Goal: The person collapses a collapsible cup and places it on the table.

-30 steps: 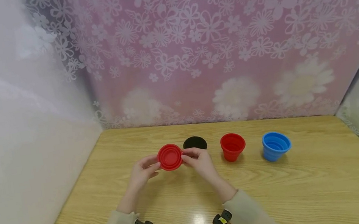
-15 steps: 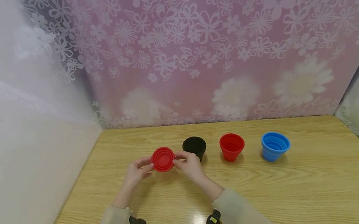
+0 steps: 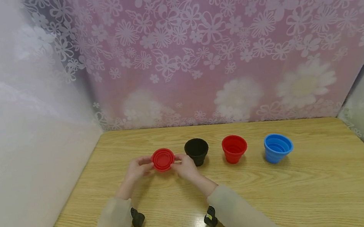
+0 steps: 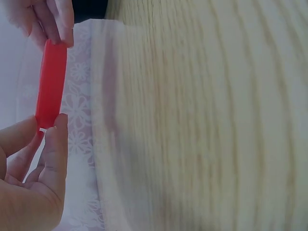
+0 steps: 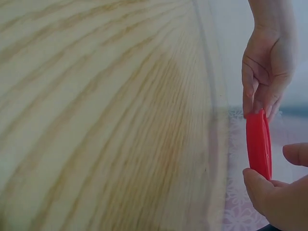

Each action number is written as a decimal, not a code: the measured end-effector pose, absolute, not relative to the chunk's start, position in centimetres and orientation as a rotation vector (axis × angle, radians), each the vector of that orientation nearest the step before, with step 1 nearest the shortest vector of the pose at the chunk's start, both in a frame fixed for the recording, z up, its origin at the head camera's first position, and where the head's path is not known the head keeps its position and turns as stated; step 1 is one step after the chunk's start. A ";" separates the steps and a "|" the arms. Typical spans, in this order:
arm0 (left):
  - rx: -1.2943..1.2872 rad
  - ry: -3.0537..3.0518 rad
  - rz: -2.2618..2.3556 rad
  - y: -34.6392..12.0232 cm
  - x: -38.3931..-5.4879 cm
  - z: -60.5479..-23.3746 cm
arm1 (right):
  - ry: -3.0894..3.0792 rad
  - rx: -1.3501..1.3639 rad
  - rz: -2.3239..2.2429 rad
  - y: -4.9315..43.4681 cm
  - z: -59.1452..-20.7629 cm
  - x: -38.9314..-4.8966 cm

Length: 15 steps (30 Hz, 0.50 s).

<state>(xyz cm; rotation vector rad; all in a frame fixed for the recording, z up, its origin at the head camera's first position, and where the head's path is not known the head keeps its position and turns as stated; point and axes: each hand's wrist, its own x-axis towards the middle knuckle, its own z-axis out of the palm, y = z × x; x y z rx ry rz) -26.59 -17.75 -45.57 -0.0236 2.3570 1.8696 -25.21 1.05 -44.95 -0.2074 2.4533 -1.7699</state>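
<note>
The left hand (image 3: 137, 169) pinches a flat red cup (image 3: 163, 159) above the wooden table (image 3: 316, 176), toward its far-left corner; the right hand (image 3: 186, 168) pinches its other side. The yellow label (image 3: 209, 216) I cannot read from here. Flowered pink cloth (image 3: 214, 47) hangs behind.

Screened-in tabletop nook, wood-grain table (image 3: 301, 193), pink backdrop (image 3: 184, 78) (printed with white flowers (image 3: 307, 82)), pale panels (image 3: 29, 123) on both sides
</note>
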 end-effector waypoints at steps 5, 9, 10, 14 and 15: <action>-0.033 2.388 1.816 -18.0 -27.2 -45.9 | 2.371 -0.149 -1.783 0.7 -45.3 -25.8; -0.049 2.438 1.737 -18.1 -27.7 -46.2 | 2.318 -0.113 -1.795 0.6 -45.8 -26.5; -0.055 2.456 1.716 -18.0 -27.8 -46.3 | 2.310 -0.119 -1.801 0.5 -46.0 -26.6; -0.089 2.534 1.618 -17.8 -28.3 -46.5 | 2.225 -0.131 -1.847 0.4 -46.2 -27.1; -0.094 2.552 1.592 -17.8 -28.4 -46.6 | 2.198 -0.129 -1.861 0.4 -46.3 -27.2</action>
